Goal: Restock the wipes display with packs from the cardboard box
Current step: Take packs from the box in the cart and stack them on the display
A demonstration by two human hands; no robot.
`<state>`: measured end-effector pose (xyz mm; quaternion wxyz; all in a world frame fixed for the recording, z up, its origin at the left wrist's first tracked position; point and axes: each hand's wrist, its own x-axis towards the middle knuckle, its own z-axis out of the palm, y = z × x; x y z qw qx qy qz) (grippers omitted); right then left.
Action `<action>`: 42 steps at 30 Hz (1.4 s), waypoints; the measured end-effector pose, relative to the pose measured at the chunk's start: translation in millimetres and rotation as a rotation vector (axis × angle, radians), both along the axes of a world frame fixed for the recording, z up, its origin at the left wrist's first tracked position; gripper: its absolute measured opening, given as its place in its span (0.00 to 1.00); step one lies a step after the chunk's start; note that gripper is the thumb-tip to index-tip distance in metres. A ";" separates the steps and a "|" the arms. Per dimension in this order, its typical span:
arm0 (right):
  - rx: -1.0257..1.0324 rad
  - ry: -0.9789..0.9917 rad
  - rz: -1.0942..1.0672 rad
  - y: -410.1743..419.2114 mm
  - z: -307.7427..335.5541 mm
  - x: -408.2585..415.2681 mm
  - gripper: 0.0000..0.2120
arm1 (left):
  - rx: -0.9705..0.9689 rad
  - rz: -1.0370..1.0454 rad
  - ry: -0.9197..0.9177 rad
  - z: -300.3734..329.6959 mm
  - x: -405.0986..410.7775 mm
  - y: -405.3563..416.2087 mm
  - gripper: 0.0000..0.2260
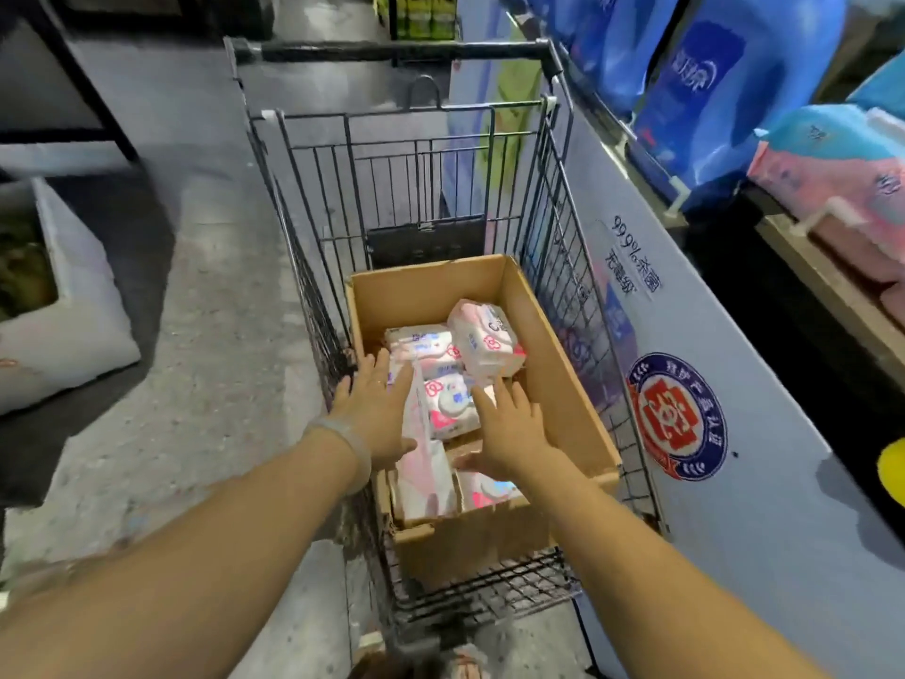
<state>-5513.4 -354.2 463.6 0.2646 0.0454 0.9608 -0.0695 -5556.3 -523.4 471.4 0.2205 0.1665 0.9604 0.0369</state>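
Note:
An open cardboard box [553,335] sits inside a wire shopping cart [313,267]. Several pink-and-white wipes packs lie in it; one pack [485,340] leans at the far side, another [448,409] lies flat in the middle, and one pack [426,477] stands on edge near me. My left hand [377,414] reaches over the box's left wall with straight fingers, its palm against the upright pack. My right hand [509,428] hovers over the middle packs, fingers spread and holding nothing. The wipes display [842,188] with pink packs is at the upper right.
A white printed display panel [685,384] runs along the cart's right side. Blue bags [710,80] hang above it. A white sack [73,311] lies on the grey floor to the left. The cart handle [392,50] is at the far end.

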 end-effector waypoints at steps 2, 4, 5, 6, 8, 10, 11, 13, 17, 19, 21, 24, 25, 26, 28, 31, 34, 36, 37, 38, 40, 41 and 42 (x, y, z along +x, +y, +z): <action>-0.025 -0.061 0.006 -5.0 -25.9 -14.2 0.48 | -0.005 -0.013 -0.060 -16.6 -14.3 5.0 0.43; -0.067 -0.103 -0.010 -11.3 -53.8 -26.9 0.48 | 0.005 -0.009 -0.103 -32.7 -28.4 9.6 0.43; -0.080 -0.129 -0.015 -14.7 -66.5 -32.7 0.49 | 0.017 0.003 -0.115 -40.6 -34.3 11.7 0.43; -0.097 -0.150 -0.012 -18.0 -78.5 -39.2 0.50 | 0.033 0.023 -0.118 -48.7 -40.4 13.2 0.42; -0.160 -0.198 -0.012 -26.8 -101.7 -48.7 0.52 | 0.080 0.065 -0.136 -63.2 -49.6 14.9 0.40; -0.258 -0.240 -0.090 -37.2 -121.6 -55.7 0.53 | 0.150 0.126 -0.152 -74.3 -56.1 15.1 0.36; -0.317 -0.271 -0.168 -41.9 -132.0 -59.0 0.54 | 0.190 0.167 -0.143 -78.3 -59.0 15.4 0.34; -0.379 -0.319 -0.264 -49.3 -145.0 -63.6 0.54 | 0.278 0.245 -0.097 -85.2 -65.0 16.9 0.31; -0.380 -0.435 -0.298 -54.0 -161.9 -67.5 0.48 | 0.334 0.371 -0.069 -99.4 -76.1 21.6 0.28; -0.398 -0.486 -0.366 -47.9 -163.5 -72.2 0.44 | 0.311 0.383 -0.091 -105.3 -80.2 25.0 0.28; -0.395 -0.541 -0.416 -32.8 -158.2 -80.4 0.41 | 0.310 0.389 -0.131 -109.9 -83.4 30.2 0.28; -0.427 -0.578 -0.519 -4.7 -156.9 -90.0 0.42 | 0.288 0.388 -0.289 -114.2 -84.4 39.4 0.28; -0.446 -0.589 -0.588 1.7 -157.5 -90.0 0.43 | 0.274 0.381 -0.339 -116.0 -83.6 41.6 0.28; -0.478 -0.613 -0.619 5.6 -160.1 -88.8 0.41 | 0.254 0.372 -0.380 -118.2 -82.6 43.1 0.28; -0.528 -0.646 -0.683 9.3 -161.3 -81.9 0.26 | 0.229 0.371 -0.447 -123.5 -81.1 43.7 0.27; -0.626 -0.700 -0.703 9.9 -150.3 -81.8 0.22 | 0.201 0.389 -0.498 -130.5 -79.1 44.0 0.26; -0.669 -0.645 -0.727 17.9 -160.8 -80.8 0.25 | 0.201 0.437 -0.541 -135.0 -76.7 47.8 0.26; -0.606 -0.584 -0.646 20.5 -166.6 -78.3 0.25 | 0.195 0.501 -0.590 -141.6 -73.1 49.1 0.25; -0.591 -0.586 -0.620 24.2 -169.4 -77.6 0.25 | 0.195 0.539 -0.620 -147.3 -71.1 49.1 0.25; -0.593 -0.590 -0.609 29.6 -170.1 -78.0 0.23 | 0.201 0.572 -0.645 -152.2 -69.5 49.0 0.27; -0.655 -0.623 -0.627 43.5 -166.8 -81.4 0.22 | 0.224 0.636 -0.720 -160.7 -67.5 49.7 0.34; -0.678 -0.644 -0.636 52.1 -164.7 -83.3 0.22 | 0.231 0.661 -0.766 -163.6 -66.4 49.8 0.39; -0.693 -0.656 -0.638 61.8 -162.5 -85.3 0.23 | 0.230 0.681 -0.812 -164.8 -65.1 50.0 0.43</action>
